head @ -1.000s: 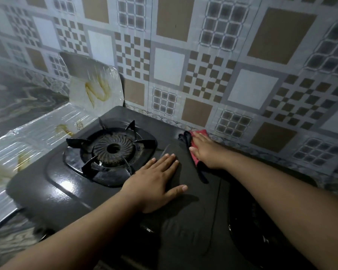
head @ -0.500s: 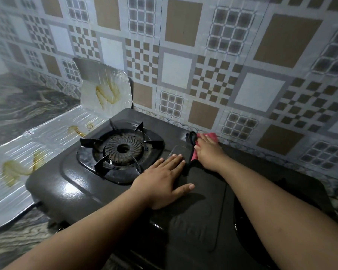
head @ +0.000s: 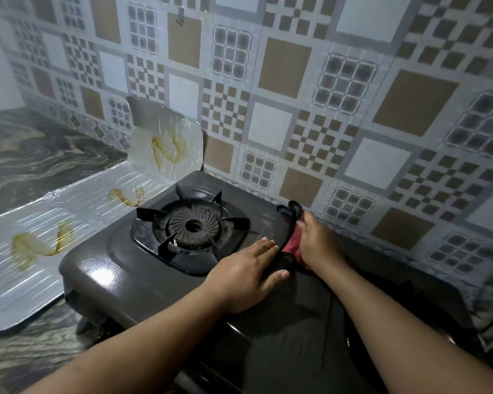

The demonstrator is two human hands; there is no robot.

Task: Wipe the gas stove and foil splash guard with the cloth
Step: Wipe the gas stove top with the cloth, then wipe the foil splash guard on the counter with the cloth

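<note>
A dark gas stove (head: 111, 268) stands on the counter with its left burner (head: 193, 226) uncovered. My left hand (head: 245, 277) lies flat with straight fingers on the stove top, just right of the burner. My right hand (head: 318, 243) presses a red cloth (head: 292, 243) with black edging onto the stove's back middle, near the wall. The foil splash guard (head: 69, 223) runs along the stove's left side and turns up at the back corner (head: 168, 143). Yellow-brown smears mark it in several places.
A patterned tile wall (head: 296, 95) rises right behind the stove. Marbled grey counter (head: 34, 157) spreads to the left and shows in front of the foil. The stove's right part lies in shadow under my right forearm.
My right hand has drawn the cloth a little toward me along the stove's back middle. The left hand stays flat in place. The view has shifted left, showing more foil.
</note>
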